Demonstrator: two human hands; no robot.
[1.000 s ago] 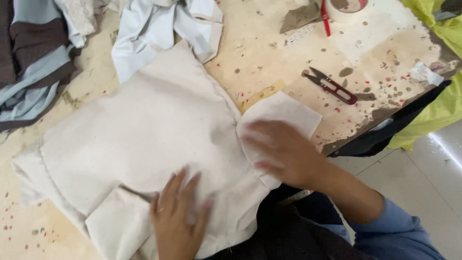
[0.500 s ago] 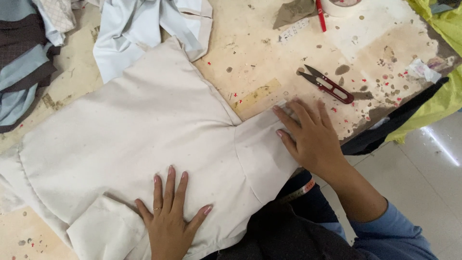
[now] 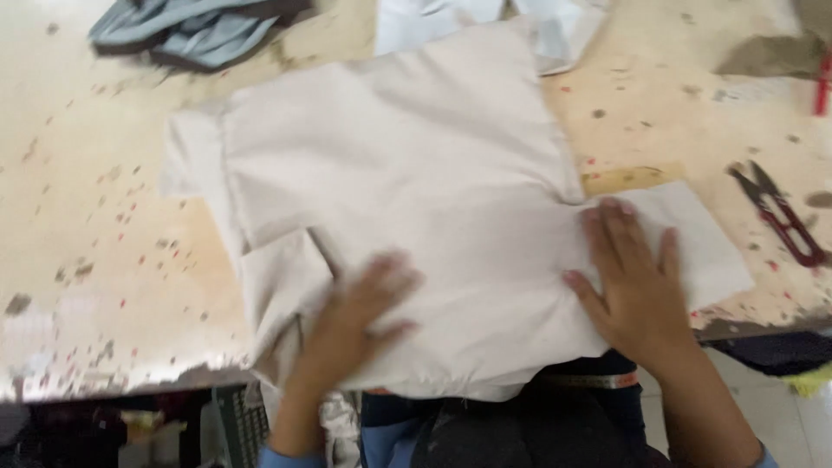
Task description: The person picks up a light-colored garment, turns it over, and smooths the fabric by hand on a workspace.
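Note:
A cream cloth garment lies spread flat on a stained worktable. My left hand rests palm down on its near part, beside a folded flap at the lower left, and is blurred by motion. My right hand presses flat, fingers spread, on the garment's right piece near the table's front edge. Neither hand holds anything.
Red-handled thread snips lie on the table to the right of my right hand. A grey-blue pile of fabric sits at the far left, pale cloth at the far middle. A red pen lies at the right edge.
The view has shifted, so the garment sits further right in frame. My left hand slid right across the cloth; my right hand stays flat on the right piece.

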